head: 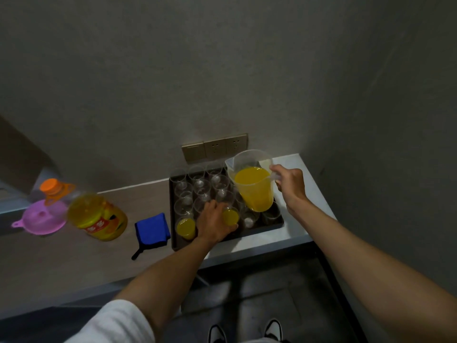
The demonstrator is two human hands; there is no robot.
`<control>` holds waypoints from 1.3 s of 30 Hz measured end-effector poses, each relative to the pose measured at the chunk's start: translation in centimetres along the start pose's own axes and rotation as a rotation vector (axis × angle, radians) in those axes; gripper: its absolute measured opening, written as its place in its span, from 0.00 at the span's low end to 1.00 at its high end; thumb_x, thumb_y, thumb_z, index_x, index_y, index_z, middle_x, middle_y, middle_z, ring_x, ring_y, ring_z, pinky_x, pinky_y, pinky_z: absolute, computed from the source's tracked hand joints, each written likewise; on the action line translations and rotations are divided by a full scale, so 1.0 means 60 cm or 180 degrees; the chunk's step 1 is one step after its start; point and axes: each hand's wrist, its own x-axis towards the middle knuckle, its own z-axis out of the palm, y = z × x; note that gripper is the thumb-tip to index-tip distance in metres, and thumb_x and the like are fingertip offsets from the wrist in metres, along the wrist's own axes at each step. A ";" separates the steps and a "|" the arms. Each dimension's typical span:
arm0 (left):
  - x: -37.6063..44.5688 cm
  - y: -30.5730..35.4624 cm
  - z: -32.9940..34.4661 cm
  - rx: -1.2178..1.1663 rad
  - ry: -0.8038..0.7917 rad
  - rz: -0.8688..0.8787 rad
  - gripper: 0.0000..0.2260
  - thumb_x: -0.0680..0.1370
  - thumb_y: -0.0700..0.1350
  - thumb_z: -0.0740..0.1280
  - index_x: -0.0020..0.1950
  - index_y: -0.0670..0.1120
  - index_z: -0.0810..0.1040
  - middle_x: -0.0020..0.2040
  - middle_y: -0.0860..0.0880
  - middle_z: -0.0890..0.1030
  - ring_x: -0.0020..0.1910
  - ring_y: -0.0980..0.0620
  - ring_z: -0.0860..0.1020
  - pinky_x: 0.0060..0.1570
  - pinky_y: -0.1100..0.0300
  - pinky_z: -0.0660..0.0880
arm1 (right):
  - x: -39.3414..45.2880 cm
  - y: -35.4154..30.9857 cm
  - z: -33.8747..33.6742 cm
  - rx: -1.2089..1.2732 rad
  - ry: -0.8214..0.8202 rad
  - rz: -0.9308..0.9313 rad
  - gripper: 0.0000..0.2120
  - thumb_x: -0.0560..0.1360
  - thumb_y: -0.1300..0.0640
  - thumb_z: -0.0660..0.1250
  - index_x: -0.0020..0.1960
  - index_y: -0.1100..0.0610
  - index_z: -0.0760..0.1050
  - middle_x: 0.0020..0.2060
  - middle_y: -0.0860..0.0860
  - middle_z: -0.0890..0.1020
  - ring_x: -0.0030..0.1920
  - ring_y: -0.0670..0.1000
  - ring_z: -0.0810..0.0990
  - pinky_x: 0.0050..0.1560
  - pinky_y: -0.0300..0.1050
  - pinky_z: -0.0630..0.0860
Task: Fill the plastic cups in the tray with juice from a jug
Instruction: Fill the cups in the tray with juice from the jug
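1. Grey wall with sockets (pixel 215 147) backs a desk (pixel 296 233) that ends at a right-hand corner.
2. Right hand (pixel 290 186): its grip is curled round the handle of the jug (pixel 253 186), held upright above the tray's right side, roughly two-thirds full of juice.
3. Left hand (pixel 215 222): its grip wraps a filled cup (pixel 230 217) at the tray's near edge; another filled cup (pixel 186 227) stands in the near-left corner.
4. Tray (pixel 227 241) sits by the desk's right end, against the wall; the remaining clear cups (pixel 202 188) look empty.
5. Handling, as I judge it: the jug is heavy and sloshing, so hold the handle firmly and tip slowly; the cups are thin, light and easily tipped or crushed, so steady them low on the wall, gently.
6. Leftward lie a blue cloth (pixel 152 230), a juice bottle (pixel 99 216) and a pink funnel (pixel 42 217).
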 end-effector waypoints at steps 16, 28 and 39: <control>0.009 -0.012 0.020 0.0227 -0.0053 0.0109 0.34 0.64 0.64 0.78 0.65 0.50 0.77 0.60 0.49 0.76 0.58 0.46 0.73 0.52 0.51 0.75 | 0.010 0.007 -0.003 -0.0001 0.0071 0.0047 0.18 0.77 0.54 0.71 0.30 0.58 0.75 0.20 0.45 0.71 0.29 0.49 0.69 0.35 0.46 0.67; 0.011 -0.008 0.025 0.0050 -0.0046 -0.0022 0.35 0.65 0.62 0.80 0.66 0.51 0.74 0.62 0.52 0.77 0.59 0.48 0.72 0.55 0.52 0.73 | 0.005 0.008 0.003 0.0029 0.0110 0.0083 0.17 0.76 0.54 0.71 0.31 0.60 0.76 0.20 0.45 0.71 0.26 0.47 0.68 0.33 0.45 0.66; 0.010 -0.006 0.018 0.0295 -0.0147 -0.0012 0.36 0.64 0.64 0.78 0.66 0.53 0.72 0.62 0.51 0.75 0.60 0.47 0.71 0.56 0.52 0.72 | 0.006 0.007 0.004 -0.0023 0.0127 0.0059 0.17 0.76 0.54 0.71 0.32 0.59 0.78 0.20 0.45 0.72 0.29 0.49 0.70 0.35 0.46 0.67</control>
